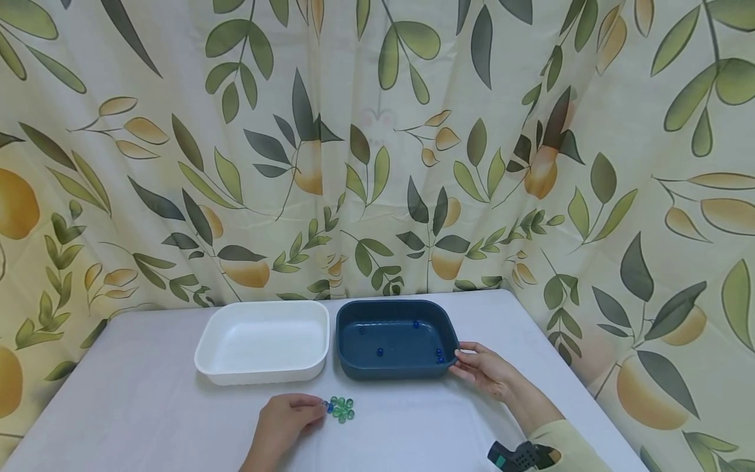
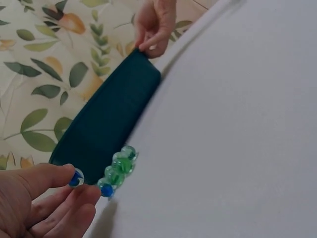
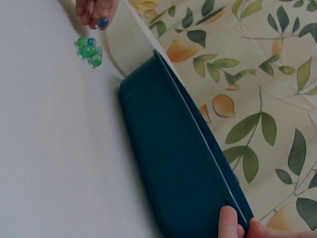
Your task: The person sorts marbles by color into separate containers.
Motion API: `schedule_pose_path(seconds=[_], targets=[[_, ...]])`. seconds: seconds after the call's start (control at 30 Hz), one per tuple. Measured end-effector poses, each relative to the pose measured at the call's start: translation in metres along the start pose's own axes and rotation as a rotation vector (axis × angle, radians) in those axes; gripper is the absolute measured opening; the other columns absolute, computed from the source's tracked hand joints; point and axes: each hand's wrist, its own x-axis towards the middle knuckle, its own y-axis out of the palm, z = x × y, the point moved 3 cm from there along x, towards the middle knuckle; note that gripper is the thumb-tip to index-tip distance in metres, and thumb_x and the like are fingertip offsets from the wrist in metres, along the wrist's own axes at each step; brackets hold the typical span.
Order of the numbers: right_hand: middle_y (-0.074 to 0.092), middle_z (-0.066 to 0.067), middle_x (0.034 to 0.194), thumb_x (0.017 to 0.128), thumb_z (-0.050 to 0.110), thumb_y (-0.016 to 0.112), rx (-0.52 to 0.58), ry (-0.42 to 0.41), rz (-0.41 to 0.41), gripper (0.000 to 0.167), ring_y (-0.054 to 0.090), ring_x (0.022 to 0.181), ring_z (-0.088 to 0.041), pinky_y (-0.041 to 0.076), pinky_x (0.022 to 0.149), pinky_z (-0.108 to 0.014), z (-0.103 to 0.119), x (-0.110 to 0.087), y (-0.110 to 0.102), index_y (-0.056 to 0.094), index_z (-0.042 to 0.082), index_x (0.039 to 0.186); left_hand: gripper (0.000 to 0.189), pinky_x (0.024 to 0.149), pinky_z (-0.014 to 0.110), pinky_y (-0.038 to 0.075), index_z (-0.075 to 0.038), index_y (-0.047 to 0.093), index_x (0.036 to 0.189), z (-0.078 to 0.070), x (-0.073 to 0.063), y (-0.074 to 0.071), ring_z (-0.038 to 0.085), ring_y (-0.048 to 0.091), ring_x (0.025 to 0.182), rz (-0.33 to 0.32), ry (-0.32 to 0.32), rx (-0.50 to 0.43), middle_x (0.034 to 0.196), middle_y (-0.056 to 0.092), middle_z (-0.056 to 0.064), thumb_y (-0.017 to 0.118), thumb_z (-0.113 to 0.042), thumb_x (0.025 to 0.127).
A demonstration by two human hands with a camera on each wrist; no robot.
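My left hand [image 1: 286, 419] pinches a clear marble with a blue swirl [image 2: 76, 178] between thumb and fingers, just above the table. Close beside it, a small cluster of green marbles [image 1: 342, 410] lies on the cloth, with another blue marble [image 2: 105, 189] at its edge. My right hand [image 1: 486, 372] grips the right end of the dark blue plastic tray [image 1: 395, 372], thumb and fingers on either side of its rim. Several blue marbles [image 1: 380, 352] are scattered on the tray's floor.
To the left of the blue tray stands a white tray [image 1: 259, 378], a narrow gap between them. White cloth covers the table [image 1: 147, 406]. A leaf-and-fruit patterned curtain [image 1: 366, 196] hangs behind. A black device [image 1: 519, 455] is strapped at my right wrist.
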Motion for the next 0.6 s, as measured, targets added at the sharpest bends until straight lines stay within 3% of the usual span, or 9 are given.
schedule_pose_path(seconds=[0.27, 0.6], targets=[[0.061, -0.011, 0.097, 0.101, 0.0, 0.049, -0.005, -0.001, -0.002, 0.046, 0.065, 0.085, -0.013, 0.058, 0.086, -0.031, 0.0, 0.0, 0.0, 0.028, -0.005, 0.141, 0.029, 0.071, 0.029, 0.06, -0.001, 0.075, 0.102, -0.014, 0.005, 0.0, 0.013, 0.071, 0.079, 0.048, 0.027, -0.1, 0.087, 0.076, 0.006, 0.077, -0.024, 0.084], [0.06, -0.011, 0.096, 0.101, -0.001, 0.049, -0.012, -0.011, 0.008, 0.045, 0.064, 0.084, -0.012, 0.058, 0.086, -0.03, -0.001, 0.001, -0.001, 0.028, -0.006, 0.141, 0.031, 0.073, 0.029, 0.061, 0.002, 0.072, 0.108, -0.044, 0.015, -0.001, 0.016, 0.073, 0.079, 0.093, 0.019, -0.176, 0.089, 0.076, 0.009, 0.076, -0.019, 0.086]])
